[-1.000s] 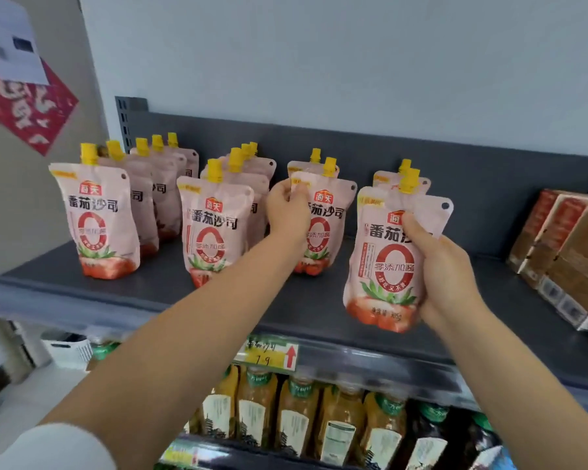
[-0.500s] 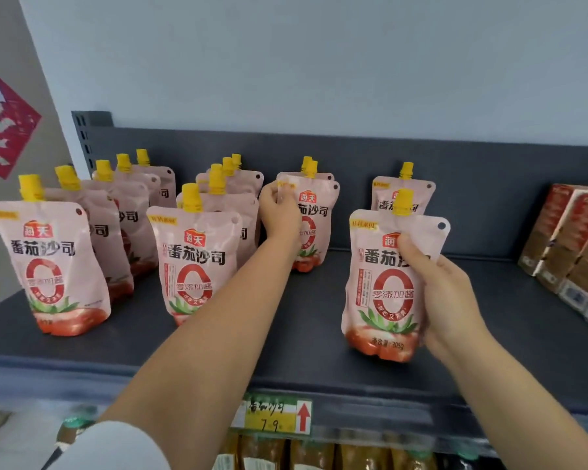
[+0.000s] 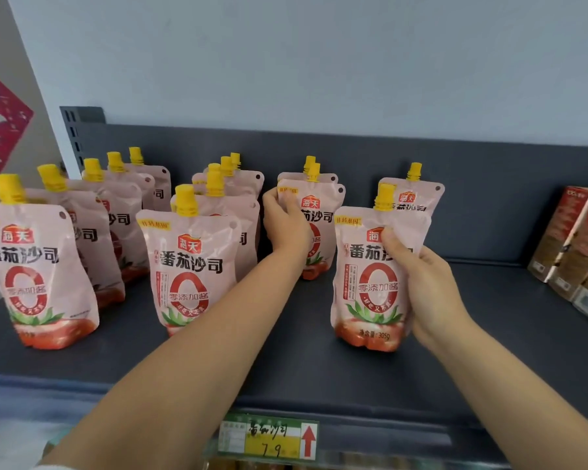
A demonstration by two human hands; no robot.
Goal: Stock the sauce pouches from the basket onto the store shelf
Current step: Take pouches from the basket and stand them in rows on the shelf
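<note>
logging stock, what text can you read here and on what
"海天": red logo on pouches
"番茄沙司": black, under it
"零添加酱": across the middle
"305g": foot of pouch in right hand
"7 9": handwritten on price tag; rest blurred
boxes: too blurred

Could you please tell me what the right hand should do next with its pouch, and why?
Probably set the pink yellow-capped sauce pouch down upright on the dark grey shelf and release it: the right hand grips it directly in front of the lone pouch of the rightmost row, while the left hand holds the neighbouring row's front pouch.
</note>
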